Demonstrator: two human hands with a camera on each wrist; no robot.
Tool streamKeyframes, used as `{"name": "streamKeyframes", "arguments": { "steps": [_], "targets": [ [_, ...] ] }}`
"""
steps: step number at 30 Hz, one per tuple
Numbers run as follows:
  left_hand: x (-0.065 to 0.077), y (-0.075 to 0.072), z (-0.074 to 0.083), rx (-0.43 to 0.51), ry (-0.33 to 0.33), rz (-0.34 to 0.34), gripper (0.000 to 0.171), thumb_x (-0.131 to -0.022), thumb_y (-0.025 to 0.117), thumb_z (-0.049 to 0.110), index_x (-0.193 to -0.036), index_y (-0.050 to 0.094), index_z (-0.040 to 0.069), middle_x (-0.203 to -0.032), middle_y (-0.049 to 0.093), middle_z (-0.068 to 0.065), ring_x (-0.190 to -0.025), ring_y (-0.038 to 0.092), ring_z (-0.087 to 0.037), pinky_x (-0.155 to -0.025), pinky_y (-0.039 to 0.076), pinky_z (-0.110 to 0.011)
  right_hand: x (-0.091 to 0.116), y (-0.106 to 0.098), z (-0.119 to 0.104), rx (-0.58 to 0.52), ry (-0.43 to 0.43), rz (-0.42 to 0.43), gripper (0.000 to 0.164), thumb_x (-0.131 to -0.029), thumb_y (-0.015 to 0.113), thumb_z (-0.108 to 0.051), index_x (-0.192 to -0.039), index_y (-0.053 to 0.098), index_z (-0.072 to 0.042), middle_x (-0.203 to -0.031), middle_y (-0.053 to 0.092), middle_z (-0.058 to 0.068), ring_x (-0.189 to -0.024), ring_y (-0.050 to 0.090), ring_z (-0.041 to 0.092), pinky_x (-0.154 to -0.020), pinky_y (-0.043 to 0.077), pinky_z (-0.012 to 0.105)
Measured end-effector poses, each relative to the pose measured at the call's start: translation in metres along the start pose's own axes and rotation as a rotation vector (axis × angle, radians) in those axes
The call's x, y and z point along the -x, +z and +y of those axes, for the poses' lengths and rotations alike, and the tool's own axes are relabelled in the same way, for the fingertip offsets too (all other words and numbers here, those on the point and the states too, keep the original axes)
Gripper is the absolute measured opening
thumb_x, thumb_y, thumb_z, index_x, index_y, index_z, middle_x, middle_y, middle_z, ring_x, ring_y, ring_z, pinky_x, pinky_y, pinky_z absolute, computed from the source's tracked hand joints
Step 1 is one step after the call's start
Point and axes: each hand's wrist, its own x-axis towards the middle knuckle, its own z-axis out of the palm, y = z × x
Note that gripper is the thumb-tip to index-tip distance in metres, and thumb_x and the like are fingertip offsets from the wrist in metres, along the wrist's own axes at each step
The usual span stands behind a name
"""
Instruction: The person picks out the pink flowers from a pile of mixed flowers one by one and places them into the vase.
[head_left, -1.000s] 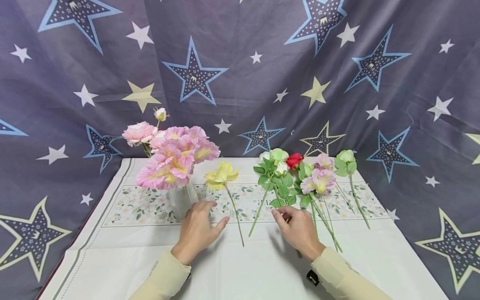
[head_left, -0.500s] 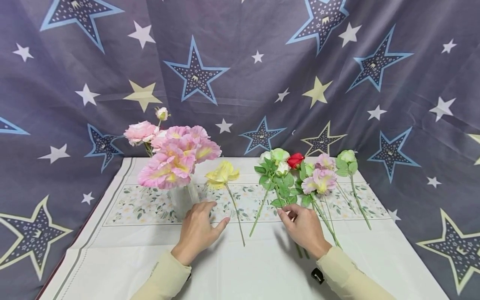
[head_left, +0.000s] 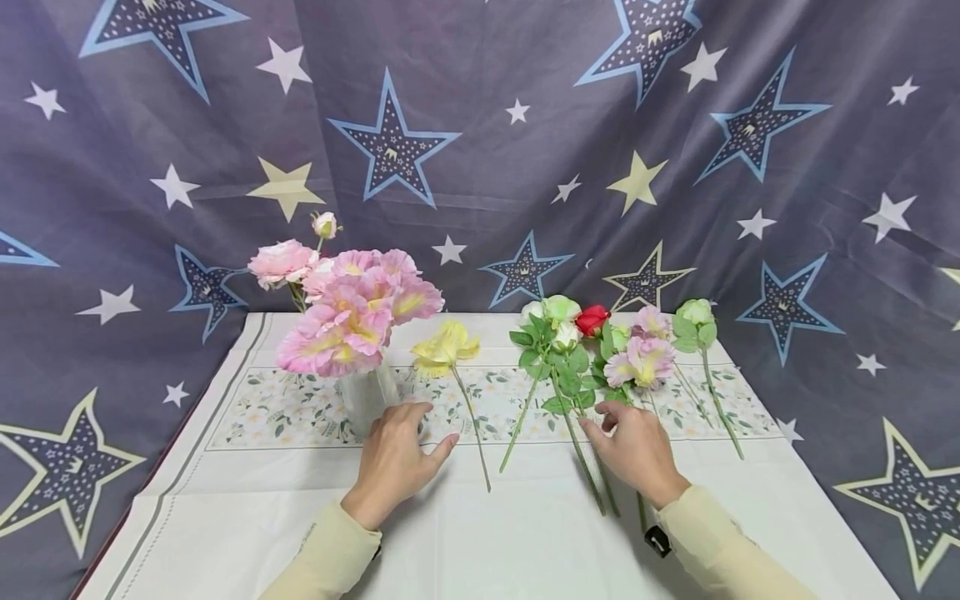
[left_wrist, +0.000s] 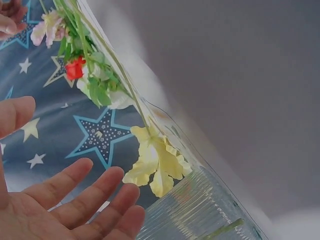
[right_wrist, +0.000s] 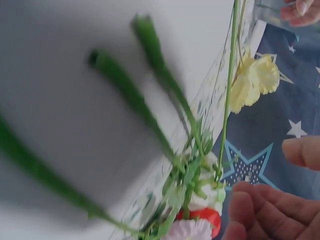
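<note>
My left hand (head_left: pixel 397 458), fingers relaxed and thumb apart, is beside the clear ribbed vase (head_left: pixel 363 398). Pink ruffled flowers (head_left: pixel 348 321) and pink ranunculus-like blooms (head_left: pixel 279 263) stand in the vase. In the left wrist view the palm faces the vase wall (left_wrist: pixel 200 207) and holds nothing. My right hand (head_left: pixel 633 450) hovers over green stems at the right, with a gap between thumb and fingers. In the right wrist view, stem ends (right_wrist: pixel 125 92) lie apart from its fingertips. Right of the left hand lies a single yellow flower (head_left: pixel 446 350) with a thin stem.
White and green roses (head_left: pixel 558 310), a red rose (head_left: pixel 592 320) and mauve flowers (head_left: pixel 641 360) lie in a bunch at the right. A pale green rose (head_left: pixel 696 312) lies at the far right. A floral runner print (head_left: pixel 255 417) crosses the white tablecloth; a starry curtain (head_left: pixel 480 150) hangs behind.
My right hand has moved to the right over the flower stems, uncovering the stems at its left. The left hand stays beside the vase.
</note>
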Motion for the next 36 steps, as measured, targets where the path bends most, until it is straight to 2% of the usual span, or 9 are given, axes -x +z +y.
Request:
{"name": "streamKeyframes", "arguments": {
  "steps": [3,7,12,19,26,32,36],
  "targets": [
    [0.0,0.0,-0.001,-0.001,-0.001,-0.005,0.06,-0.076,0.072,0.051,-0.116,0.062,0.007,-0.115,0.063,-0.011,-0.103,0.055,-0.029,-0.087,0.045,-0.047,-0.002,-0.005,0.008,0.034,0.017,-0.015,0.032,-0.084,0.07,-0.04,-0.103,0.069,-0.014,-0.077,0.066,0.0,-0.06,0.055,0.01,-0.051,0.046,0.034],
    [0.0,-0.001,-0.001,-0.006,-0.002,-0.011,0.059,-0.077,0.072,0.051,-0.116,0.062,0.008,-0.114,0.063,-0.011,-0.103,0.054,-0.029,-0.088,0.044,-0.048,-0.003,-0.01,0.018,0.079,0.039,-0.047,0.036,-0.084,0.069,-0.039,-0.106,0.068,-0.011,-0.077,0.067,0.005,-0.059,0.057,0.014,-0.049,0.046,0.036],
    [0.0,-0.001,-0.001,-0.011,0.001,-0.01,0.059,-0.077,0.072,0.052,-0.115,0.062,0.008,-0.113,0.063,-0.01,-0.103,0.054,-0.029,-0.087,0.044,-0.048,-0.004,-0.016,0.031,0.14,0.064,-0.064,0.043,-0.083,0.069,-0.039,-0.111,0.065,-0.007,-0.083,0.069,0.012,-0.063,0.061,0.025,-0.052,0.048,0.043],
    [0.0,-0.002,-0.002,-0.014,0.005,-0.017,0.059,-0.077,0.071,0.052,-0.116,0.062,0.009,-0.113,0.063,-0.009,-0.103,0.055,-0.029,-0.088,0.044,-0.048,-0.006,-0.027,0.048,0.189,0.099,-0.075,0.043,-0.084,0.067,-0.035,-0.111,0.064,-0.002,-0.096,0.068,0.021,-0.075,0.062,0.039,-0.059,0.049,0.052],
    [0.001,-0.004,-0.002,-0.001,0.0,-0.029,0.06,-0.077,0.071,0.052,-0.117,0.063,0.008,-0.114,0.064,-0.01,-0.103,0.055,-0.03,-0.089,0.044,-0.049,-0.008,-0.034,0.062,0.235,0.134,-0.113,0.043,-0.084,0.066,-0.035,-0.107,0.063,0.002,-0.093,0.066,0.025,-0.074,0.061,0.041,-0.056,0.048,0.05],
    [0.001,-0.003,-0.003,0.009,-0.011,-0.039,0.06,-0.078,0.071,0.053,-0.117,0.062,0.008,-0.113,0.064,-0.01,-0.102,0.056,-0.03,-0.088,0.045,-0.049,-0.008,-0.035,0.073,0.257,0.14,-0.122,0.036,-0.082,0.067,-0.033,-0.095,0.066,0.001,-0.086,0.066,0.023,-0.067,0.061,0.037,-0.054,0.048,0.047],
    [0.001,-0.002,-0.003,0.01,-0.014,-0.045,0.06,-0.078,0.071,0.053,-0.117,0.062,0.008,-0.113,0.064,-0.01,-0.103,0.056,-0.029,-0.088,0.045,-0.049,-0.007,-0.035,0.077,0.256,0.153,-0.148,0.027,-0.082,0.066,-0.03,-0.067,0.059,-0.008,-0.064,0.059,0.013,-0.055,0.052,0.026,-0.046,0.04,0.04]
  ]
}}
